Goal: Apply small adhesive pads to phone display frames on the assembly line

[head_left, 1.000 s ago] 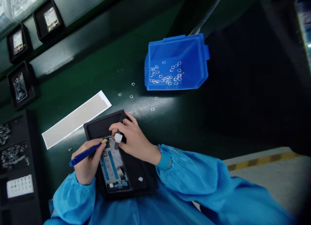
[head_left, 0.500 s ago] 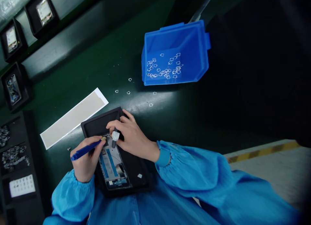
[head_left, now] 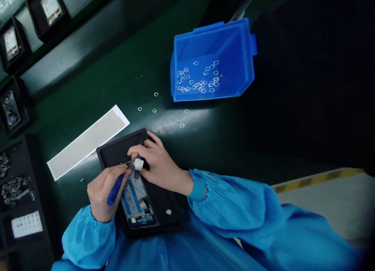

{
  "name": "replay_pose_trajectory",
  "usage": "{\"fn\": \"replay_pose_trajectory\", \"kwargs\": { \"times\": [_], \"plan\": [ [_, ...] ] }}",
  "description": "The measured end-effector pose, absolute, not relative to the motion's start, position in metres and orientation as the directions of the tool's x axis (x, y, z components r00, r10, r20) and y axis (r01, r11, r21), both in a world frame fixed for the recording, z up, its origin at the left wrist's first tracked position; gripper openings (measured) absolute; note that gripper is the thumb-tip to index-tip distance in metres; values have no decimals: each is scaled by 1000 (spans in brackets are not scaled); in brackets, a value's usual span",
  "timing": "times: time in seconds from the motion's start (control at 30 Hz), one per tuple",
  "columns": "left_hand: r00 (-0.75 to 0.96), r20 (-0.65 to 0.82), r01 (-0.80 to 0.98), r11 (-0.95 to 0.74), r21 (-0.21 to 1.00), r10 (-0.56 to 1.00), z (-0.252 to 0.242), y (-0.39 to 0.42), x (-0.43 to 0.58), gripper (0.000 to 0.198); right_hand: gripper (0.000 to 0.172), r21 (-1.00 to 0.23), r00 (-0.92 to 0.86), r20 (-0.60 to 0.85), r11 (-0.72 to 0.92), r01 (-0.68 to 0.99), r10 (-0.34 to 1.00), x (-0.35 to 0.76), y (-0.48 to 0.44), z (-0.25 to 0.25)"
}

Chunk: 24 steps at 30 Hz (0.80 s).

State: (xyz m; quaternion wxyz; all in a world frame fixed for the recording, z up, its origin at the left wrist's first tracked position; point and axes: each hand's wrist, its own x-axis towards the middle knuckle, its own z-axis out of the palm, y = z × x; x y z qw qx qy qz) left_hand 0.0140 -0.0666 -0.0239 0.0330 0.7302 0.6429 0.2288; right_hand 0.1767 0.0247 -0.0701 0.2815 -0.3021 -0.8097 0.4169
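Observation:
A phone frame (head_left: 136, 202) with blue strips lies in a black tray (head_left: 164, 193) close to my body. My left hand (head_left: 105, 189) is closed on a blue pen-like tool (head_left: 116, 189), whose tip is at the upper end of the phone frame. My right hand (head_left: 159, 165) rests over the tray's right side, its thumb and index finger closed around a small part with a white square (head_left: 138, 164), beside the tool tip. The fingers partly hide that small part. A small white square piece (head_left: 168, 212) lies in the tray.
A blue bin (head_left: 231, 60) holds many thin white outlines, and several more lie on the green table (head_left: 102, 79). A long beige sheet (head_left: 88, 142) touches the tray's left corner. Black trays with phone parts (head_left: 51, 7) and a parts organiser (head_left: 25, 200) stand at left.
The blue tool has swung to a steeper angle, its rear end now lower and further right. My left hand has turned with it. My right hand is nearly unmoved.

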Motion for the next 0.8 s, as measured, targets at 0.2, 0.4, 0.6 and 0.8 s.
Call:
{"fn": "replay_pose_trajectory", "kwargs": {
  "times": [0.2,0.4,0.6,0.8],
  "plan": [
    [62,241,935,-141,325,968,-21,-59,14,7,34,-851,-670,168,450,271,723,177,25,-71],
    [5,236,921,-97,377,972,-22,-55,13,8,32,-851,-666,183,456,261,723,177,24,-71],
    [-110,284,863,-51,503,953,-29,-62,10,7,32,-845,-666,174,457,278,726,177,25,-69],
    [38,301,925,-147,349,953,-24,-63,20,8,33,-846,-657,190,461,267,729,176,25,-71]
  ]
}}
